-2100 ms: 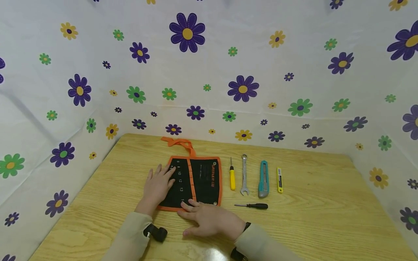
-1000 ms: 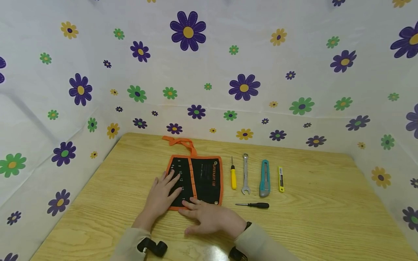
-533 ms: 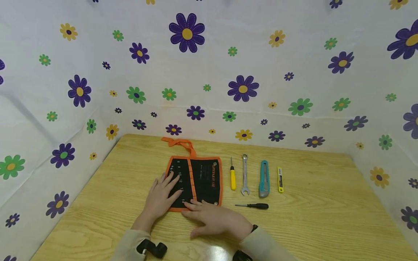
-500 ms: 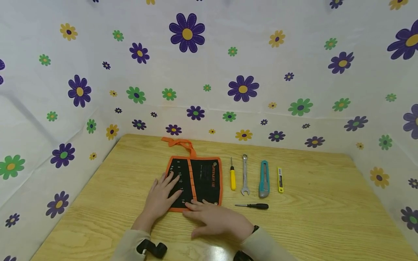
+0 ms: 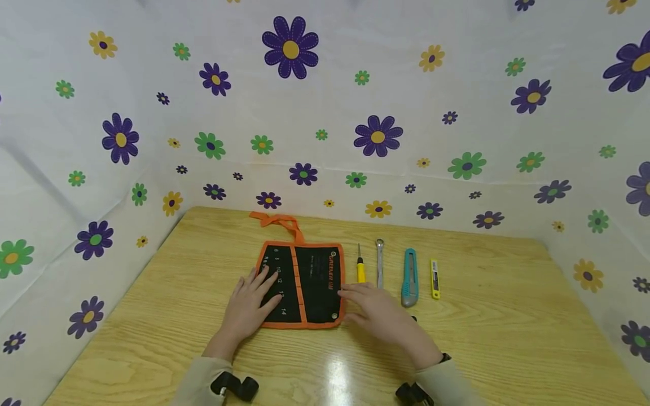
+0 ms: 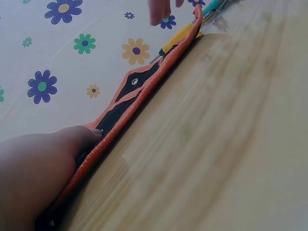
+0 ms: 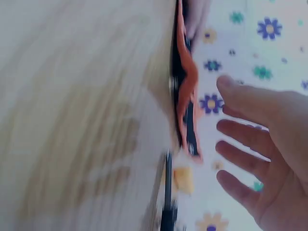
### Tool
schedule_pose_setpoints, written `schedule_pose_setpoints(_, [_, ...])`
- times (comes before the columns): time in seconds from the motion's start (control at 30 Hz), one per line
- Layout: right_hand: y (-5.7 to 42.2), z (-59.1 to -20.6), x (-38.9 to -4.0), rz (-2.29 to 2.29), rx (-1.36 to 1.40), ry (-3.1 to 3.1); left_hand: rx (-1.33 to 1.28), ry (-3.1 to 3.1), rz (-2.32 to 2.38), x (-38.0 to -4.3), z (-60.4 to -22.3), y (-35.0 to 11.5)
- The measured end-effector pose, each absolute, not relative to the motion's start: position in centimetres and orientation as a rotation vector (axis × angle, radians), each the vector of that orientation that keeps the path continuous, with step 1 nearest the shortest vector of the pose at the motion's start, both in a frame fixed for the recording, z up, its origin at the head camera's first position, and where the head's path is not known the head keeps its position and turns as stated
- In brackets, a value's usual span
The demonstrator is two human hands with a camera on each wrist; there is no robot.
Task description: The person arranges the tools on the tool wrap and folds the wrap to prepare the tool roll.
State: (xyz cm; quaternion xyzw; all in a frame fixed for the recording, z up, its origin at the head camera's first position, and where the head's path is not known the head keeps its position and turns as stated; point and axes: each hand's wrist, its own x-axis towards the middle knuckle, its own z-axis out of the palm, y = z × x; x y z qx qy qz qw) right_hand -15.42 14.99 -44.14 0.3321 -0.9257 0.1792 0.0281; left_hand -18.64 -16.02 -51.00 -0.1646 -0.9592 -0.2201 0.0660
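A black tool pouch with orange edging and size numbers lies spread flat on the table. My left hand rests on its left part, fingers extended. My right hand is at the pouch's right edge, fingers apart and nothing held; in the right wrist view it hovers above the table. Under it, a small black screwdriver is mostly hidden in the head view. Just beyond that hand lie a yellow-handled screwdriver and a combination wrench, their near ends covered by it.
To the right lie a teal utility knife and a slim yellow case with a label. An orange tie strap trails from the pouch's far edge. A flower-printed cloth walls the table's back and sides.
My right hand has left the pouch's lower edge and moved right, now over the black screwdriver. Earlier, my left hand slid slightly toward me on the pouch; since then it stays put.
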Motion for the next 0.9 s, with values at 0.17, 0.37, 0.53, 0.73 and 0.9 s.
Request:
schedule_pose_setpoints(0.17, [17.7, -44.5, -15.4, 0.604, 0.740, -2.832, -0.492, -2.901, -0.651, -18.6, -51.1, -16.0])
schedule_pose_setpoints(0.37, [20.7, -45.1, -15.6, 0.727, 0.476, -2.872, -0.490, -2.899, -0.665, -18.7, -51.2, -16.0])
schedule_pose_setpoints(0.53, [22.6, -45.3, -16.1, 0.781, 0.348, -2.855, -0.489, -2.896, -0.670, -18.7, -51.2, -16.1])
schedule_pose_setpoints(0.73, [23.7, -45.6, -16.7, 0.775, 0.214, -2.922, -0.487, -2.908, -0.670, -18.6, -51.0, -16.1])
schedule_pose_setpoints(0.9, [23.7, -45.6, -16.9, 0.768, 0.128, -3.023, -0.490, -2.911, -0.672, -18.6, -50.9, -16.1])
